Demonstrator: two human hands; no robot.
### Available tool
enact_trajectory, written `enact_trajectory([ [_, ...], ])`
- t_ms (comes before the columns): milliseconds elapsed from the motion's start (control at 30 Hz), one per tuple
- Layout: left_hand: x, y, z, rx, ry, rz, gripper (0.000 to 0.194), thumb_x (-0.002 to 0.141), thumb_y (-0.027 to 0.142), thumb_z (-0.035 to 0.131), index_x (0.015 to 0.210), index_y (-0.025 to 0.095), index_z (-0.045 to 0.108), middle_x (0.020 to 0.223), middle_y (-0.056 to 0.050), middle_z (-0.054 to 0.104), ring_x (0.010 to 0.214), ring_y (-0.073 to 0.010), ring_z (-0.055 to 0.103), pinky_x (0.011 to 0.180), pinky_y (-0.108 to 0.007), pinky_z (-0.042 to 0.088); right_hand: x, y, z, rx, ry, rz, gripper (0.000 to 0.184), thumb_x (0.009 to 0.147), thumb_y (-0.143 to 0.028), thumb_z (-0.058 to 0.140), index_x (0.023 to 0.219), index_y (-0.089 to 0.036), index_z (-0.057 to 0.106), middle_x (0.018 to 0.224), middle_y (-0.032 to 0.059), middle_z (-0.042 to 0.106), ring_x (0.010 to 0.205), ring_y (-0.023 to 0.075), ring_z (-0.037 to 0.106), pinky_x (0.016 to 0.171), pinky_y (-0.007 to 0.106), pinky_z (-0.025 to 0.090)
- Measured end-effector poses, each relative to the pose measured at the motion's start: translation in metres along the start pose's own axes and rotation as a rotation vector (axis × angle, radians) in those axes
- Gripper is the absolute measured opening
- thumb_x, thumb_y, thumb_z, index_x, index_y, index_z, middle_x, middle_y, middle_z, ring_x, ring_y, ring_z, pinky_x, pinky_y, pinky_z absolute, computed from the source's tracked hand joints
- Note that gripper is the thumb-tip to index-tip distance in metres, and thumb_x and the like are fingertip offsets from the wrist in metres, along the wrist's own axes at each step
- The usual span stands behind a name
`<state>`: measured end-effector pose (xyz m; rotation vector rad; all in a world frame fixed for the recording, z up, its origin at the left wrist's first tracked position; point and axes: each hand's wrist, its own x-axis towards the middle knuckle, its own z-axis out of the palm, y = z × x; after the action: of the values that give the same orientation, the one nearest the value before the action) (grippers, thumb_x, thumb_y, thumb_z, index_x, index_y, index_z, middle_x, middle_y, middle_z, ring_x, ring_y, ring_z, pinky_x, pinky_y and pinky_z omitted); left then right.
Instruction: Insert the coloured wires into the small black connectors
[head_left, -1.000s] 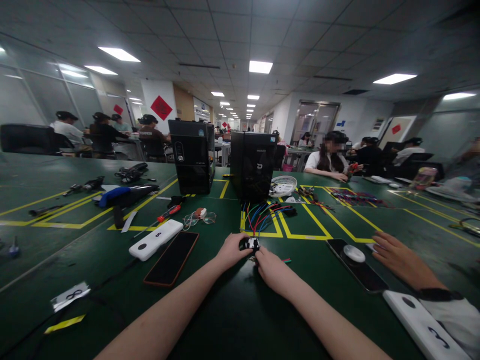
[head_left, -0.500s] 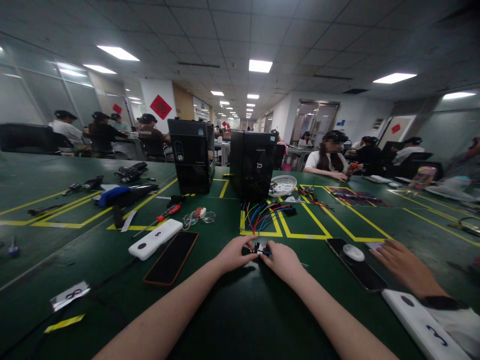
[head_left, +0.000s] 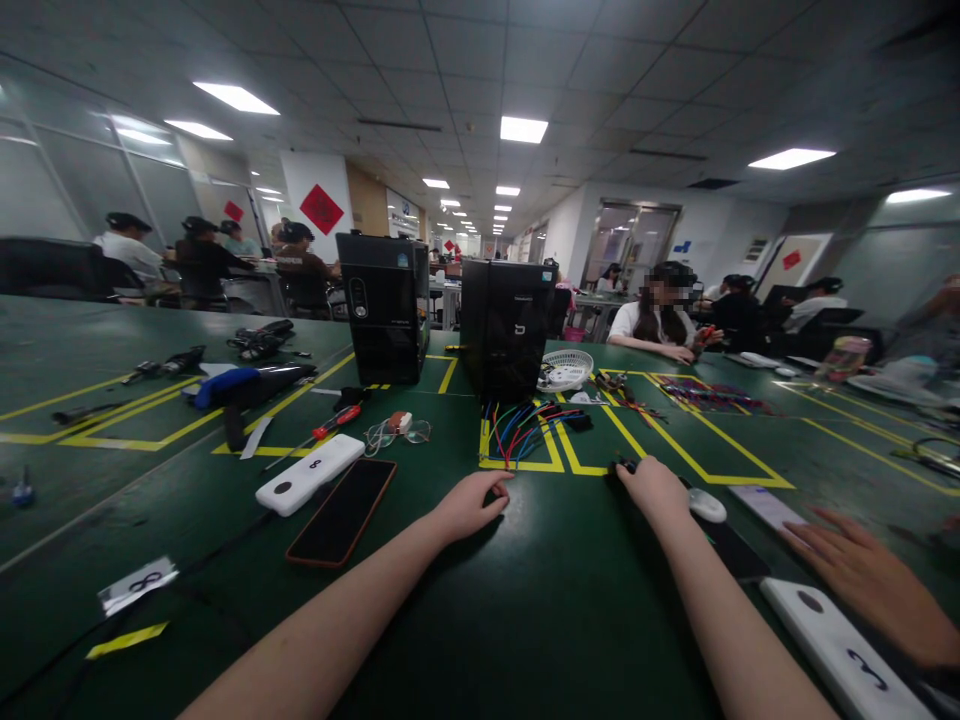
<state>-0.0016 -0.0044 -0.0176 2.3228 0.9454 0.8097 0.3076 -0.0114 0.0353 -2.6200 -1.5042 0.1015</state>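
My left hand (head_left: 471,506) rests over the green table, fingers curved, with a gap between thumb and forefinger and nothing in it. Just beyond its fingertips lies a bundle of red, blue and green wires (head_left: 517,432). My right hand (head_left: 654,494) is farther right, fingers closed around a small dark piece (head_left: 624,466) that pokes out at the fingertips. Most of that piece is hidden, so its kind is unclear. A black phone (head_left: 731,548) lies partly behind my right forearm, with a white mouse-shaped object (head_left: 707,505) on it.
Two black computer towers (head_left: 384,310) stand at the back. To the left are a phone (head_left: 343,512), a white power bank (head_left: 311,474), a red screwdriver (head_left: 337,422) and glasses (head_left: 409,430). Another person's hand (head_left: 862,570) is at the right, beside a white power bank (head_left: 840,640).
My right hand has moved right, away from my left hand. The small black-and-white part between my fingertips has left my left hand. The other person's hand has shifted right and nearer.
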Motion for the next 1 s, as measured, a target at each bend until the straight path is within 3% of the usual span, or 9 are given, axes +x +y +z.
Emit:
enact_trajectory([
  [233, 0.0, -0.003, 0.0, 0.024, -0.01, 0.019, 0.032, 0.081, 0.02, 0.052, 0.113, 0.018, 0.056, 0.097, -0.005, 0.064, 0.091, -0.0176, 0.059, 0.088, -0.03, 0.043, 0.006, 0.01, 0.009, 0.048, -0.087, 0.11, 0.051, 0.083, -0.05, 0.04, 0.104, -0.007, 0.057, 0.101, 0.0216, 0.062, 0.096, 0.0318, 0.06, 0.073, 0.039, 0.046],
  [400, 0.0, -0.002, 0.0, 0.043, -0.023, 0.013, 0.031, 0.08, 0.018, 0.053, 0.11, 0.018, 0.057, 0.097, -0.004, 0.065, 0.091, -0.0178, 0.059, 0.088, -0.031, 0.043, 0.01, 0.014, 0.009, 0.096, 0.003, 0.095, 0.064, 0.083, -0.059, 0.033, 0.114, -0.006, 0.046, 0.1, 0.0224, 0.062, 0.093, 0.0325, 0.061, 0.073, 0.04, 0.046],
  [633, 0.001, 0.0, -0.001, 0.066, -0.036, 0.029, 0.025, 0.082, 0.018, 0.052, 0.105, 0.017, 0.06, 0.097, -0.005, 0.064, 0.091, -0.0177, 0.058, 0.086, -0.03, 0.044, 0.023, 0.027, 0.005, 0.051, 0.116, -0.135, 0.025, 0.088, -0.028, 0.037, 0.099, -0.015, 0.054, 0.098, 0.0129, 0.063, 0.089, 0.0232, 0.06, 0.069, 0.03, 0.042],
  [833, 0.001, 0.0, -0.001, 0.082, -0.042, 0.066, 0.022, 0.082, 0.017, 0.051, 0.102, 0.018, 0.061, 0.097, -0.005, 0.064, 0.091, -0.0172, 0.058, 0.085, -0.029, 0.044, 0.022, 0.027, 0.008, 0.048, 0.246, -0.205, 0.02, 0.084, -0.027, 0.044, 0.093, -0.015, 0.057, 0.097, 0.01, 0.063, 0.087, 0.0203, 0.059, 0.066, 0.027, 0.039],
  [1000, 0.001, -0.001, -0.001, 0.085, -0.037, 0.067, 0.021, 0.083, 0.017, 0.051, 0.101, 0.018, 0.061, 0.097, -0.004, 0.063, 0.091, -0.0171, 0.058, 0.085, -0.029, 0.044, 0.017, 0.025, -0.001, 0.014, 0.235, -0.154, 0.02, 0.079, -0.028, 0.047, 0.091, -0.018, 0.06, 0.093, 0.0089, 0.064, 0.081, 0.0202, 0.059, 0.057, 0.026, 0.036],
])
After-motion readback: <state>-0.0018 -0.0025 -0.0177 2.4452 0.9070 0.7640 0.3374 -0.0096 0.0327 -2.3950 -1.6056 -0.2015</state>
